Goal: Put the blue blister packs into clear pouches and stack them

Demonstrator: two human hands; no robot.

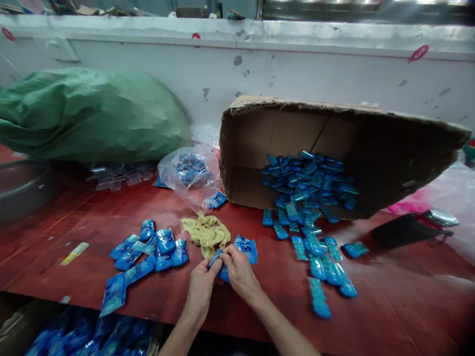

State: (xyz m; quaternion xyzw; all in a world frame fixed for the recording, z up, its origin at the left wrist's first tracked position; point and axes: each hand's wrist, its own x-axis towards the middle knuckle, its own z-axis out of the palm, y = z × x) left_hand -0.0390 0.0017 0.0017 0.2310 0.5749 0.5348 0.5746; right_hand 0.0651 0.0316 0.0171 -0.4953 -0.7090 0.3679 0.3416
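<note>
Both hands meet over the front middle of the red table. My left hand (pixel 202 284) pinches one side of a small blue packet (pixel 218 258), and my right hand (pixel 239 272) pinches the other side. Fingers hide part of that packet. Just beyond my right hand lies a flat blue packet (pixel 248 247). A crumpled yellow cloth (pixel 206 231) rests behind my hands. To the left is a loose group of filled blue packets (pixel 163 247). On the right, several small blue pieces with clear ends (pixel 326 262) spill toward me.
A cardboard box (pixel 245 143) on its side holds a heap of blue pieces (pixel 311 178). A green sack (pixel 96 113), a clear bag (pixel 191 173) and a dark bottle (pixel 404 230) stand around the red table (pixel 260 311). Below the front edge are more blue packets (pixel 92 333).
</note>
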